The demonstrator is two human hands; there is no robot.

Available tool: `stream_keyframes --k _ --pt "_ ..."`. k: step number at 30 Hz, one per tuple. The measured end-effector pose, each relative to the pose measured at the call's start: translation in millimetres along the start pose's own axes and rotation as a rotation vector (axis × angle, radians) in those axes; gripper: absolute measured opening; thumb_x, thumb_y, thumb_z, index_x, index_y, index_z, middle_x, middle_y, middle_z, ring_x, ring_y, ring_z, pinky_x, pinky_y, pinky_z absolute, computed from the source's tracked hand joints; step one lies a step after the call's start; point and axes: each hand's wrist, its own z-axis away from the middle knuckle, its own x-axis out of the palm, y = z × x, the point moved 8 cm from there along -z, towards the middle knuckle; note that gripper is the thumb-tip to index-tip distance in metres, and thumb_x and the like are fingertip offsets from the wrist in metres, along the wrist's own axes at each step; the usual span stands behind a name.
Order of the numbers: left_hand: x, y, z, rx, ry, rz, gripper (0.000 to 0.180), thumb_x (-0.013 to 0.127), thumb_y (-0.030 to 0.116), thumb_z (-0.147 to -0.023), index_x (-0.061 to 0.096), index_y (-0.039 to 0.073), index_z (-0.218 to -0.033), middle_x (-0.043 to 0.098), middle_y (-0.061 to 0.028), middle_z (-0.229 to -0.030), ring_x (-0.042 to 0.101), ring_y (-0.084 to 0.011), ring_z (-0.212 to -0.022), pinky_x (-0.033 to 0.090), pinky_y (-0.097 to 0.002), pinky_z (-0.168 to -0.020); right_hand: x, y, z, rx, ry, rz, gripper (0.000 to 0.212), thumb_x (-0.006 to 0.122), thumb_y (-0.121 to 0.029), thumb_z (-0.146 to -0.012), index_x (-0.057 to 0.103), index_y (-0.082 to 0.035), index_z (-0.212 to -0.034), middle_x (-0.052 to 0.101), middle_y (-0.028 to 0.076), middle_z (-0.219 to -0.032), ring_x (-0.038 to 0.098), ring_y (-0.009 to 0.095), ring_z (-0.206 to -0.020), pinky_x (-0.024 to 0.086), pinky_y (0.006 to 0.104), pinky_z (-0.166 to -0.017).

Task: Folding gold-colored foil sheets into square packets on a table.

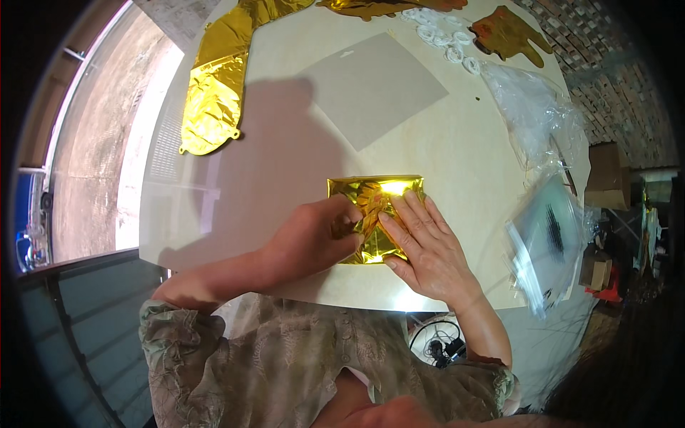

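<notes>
Patterned top [285, 342] is being seen nearest. Folded gold foil [375, 253] is being pressed to the tabletop [464, 146], near edge, by the right hand [434, 258], flat, fingers slightly spread; a fold is apparently being pinched by the left hand [310, 230]. Slick layers could be springing open if pressure is being eased unevenly. Clear plastic bag [531, 110] is lying crumpled, contents indistinct.

Loose goods on the bench [285, 164], brickwork [599, 107] past it.
Grey slotted sheet [382, 93] flat; white rings [426, 32] heaped near it; crumpled clear plastic [524, 103], clear sleeves [539, 242] at right edge. Beyond, I see a cardboard box [606, 173].
</notes>
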Motion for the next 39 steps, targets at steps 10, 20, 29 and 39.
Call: stream_keyframes --k 10,20,29,39 --pt "-11.5 -0.3 0.9 0.020 0.137 -0.020 0.032 0.070 0.004 -0.087 0.053 0.001 -0.114 0.071 -0.0125 -0.082 0.071 -0.0239 -0.072 0.055 -0.0352 -0.066 0.9 0.4 -1.0 -0.002 -0.006 0.026 0.061 0.062 -0.038 -0.095 0.048 -0.017 -0.151 0.033 0.015 -0.162 0.026 0.033 -0.152 0.017 0.0482 -0.126" --pt "-16.9 2.7 4.0 0.064 0.185 -0.118 0.032 0.069 0.006 -0.083 0.054 0.003 -0.112 0.070 -0.0121 -0.075 0.070 -0.0320 -0.069 0.053 -0.0416 -0.063 -2.4 -0.4 -1.5 0.007 0.009 -0.026 0.063 0.065 -0.034 -0.094 0.047 -0.013 -0.150 0.028 0.022 -0.163 0.026 0.036 -0.152 0.019 0.0493 -0.125" --pt "-19.8 2.9 5.6 0.019 0.173 -0.115 0.030 0.067 0.004 -0.084 0.055 0.002 -0.111 0.069 -0.0114 -0.071 0.069 -0.0332 -0.067 0.053 -0.0413 -0.064 -2.7 2.3 -0.6 0.004 0.022 -0.058 0.053 0.061 -0.026 -0.095 0.054 -0.013 -0.146 0.037 0.019 -0.159 0.031 0.038 -0.149 0.021 0.0505 -0.124" --pt "-22.2 21.0 11.3 0.197 0.212 -0.358 0.040 0.072 0.007 -0.084 0.051 0.001 -0.118 0.060 -0.0207 -0.113 0.066 -0.0376 -0.087 0.053 -0.0468 -0.073 -0.3 2.2 -1.2 0.014 0.018 -0.035 0.048 0.061 -0.026 -0.095 0.059 -0.013 -0.141 0.037 0.017 -0.160 0.030 0.037 -0.150 0.021 0.0494 -0.124"
